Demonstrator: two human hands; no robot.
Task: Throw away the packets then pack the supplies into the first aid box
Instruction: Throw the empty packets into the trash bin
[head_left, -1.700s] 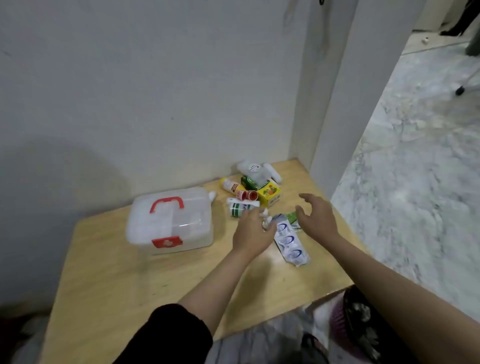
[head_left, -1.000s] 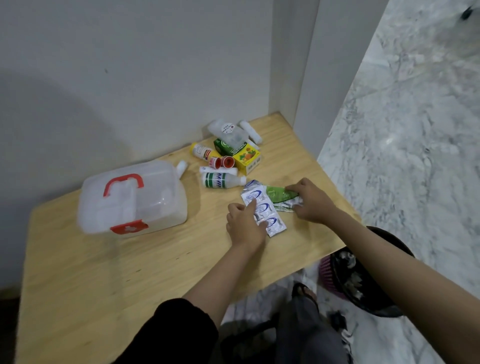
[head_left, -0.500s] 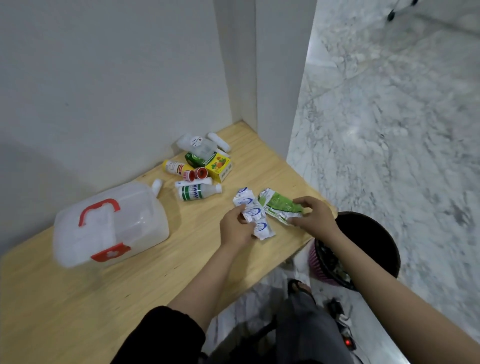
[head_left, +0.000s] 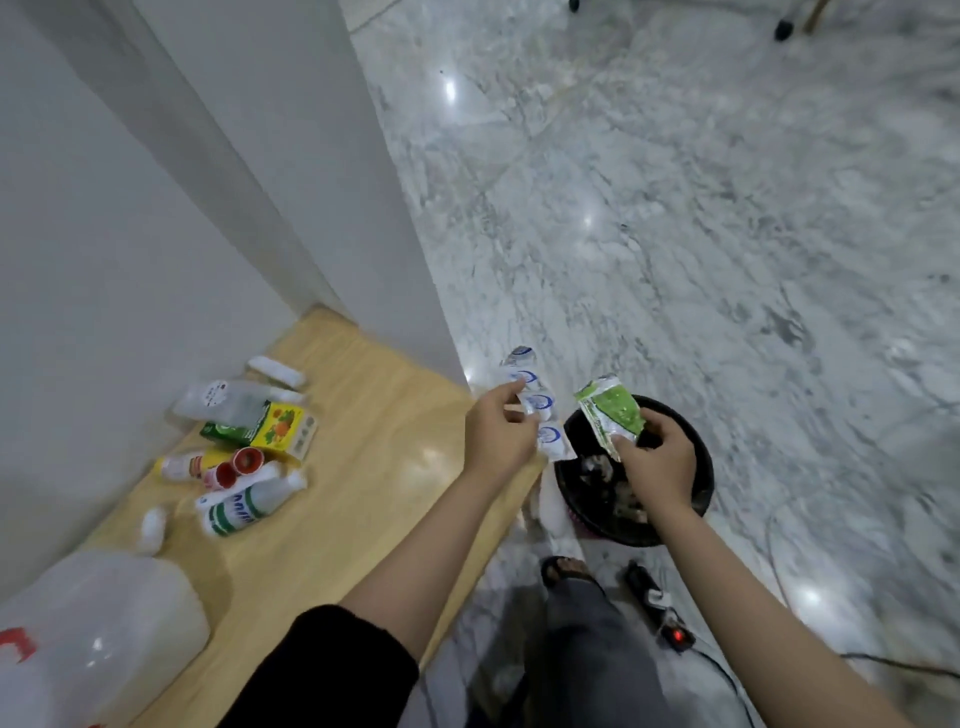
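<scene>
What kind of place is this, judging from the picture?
Probably a room in a home: a marble floor, a wooden table in a wall corner, and a bin beside it. The supplies suggest household first aid.

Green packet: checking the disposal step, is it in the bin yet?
Not yet: the right hand holds the green packet above the bin.

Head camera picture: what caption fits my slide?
Both hands carry packets, white strip and green packet, over the black bin.
</scene>
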